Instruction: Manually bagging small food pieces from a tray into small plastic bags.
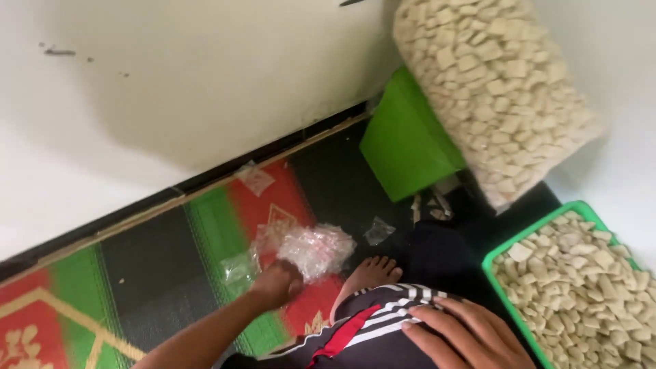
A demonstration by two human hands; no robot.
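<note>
A crumpled bundle of small clear plastic bags (316,249) lies on the woven floor mat (157,273), on one of its red stripes, just in front of the person's bare foot (369,273). The left hand (277,283) sits right at the lower left edge of that bundle, touching it, fingers curled down into the plastic as if gripping a bit of it; how much it actually holds cannot be told, since the knuckles hide the fingertips. A few loose clear bags (377,230) lie scattered near the bundle on the mat. The right hand (465,335) rests flat and slack on the person's knee, on dark striped trousers (369,328), holding nothing. Just to its right stands a green tray (493,270) filled with pale square crackers. Farther off, near the white wall (205,82), a big clear sack (495,89) of the same crackers leans beside a green box (406,147)
</note>
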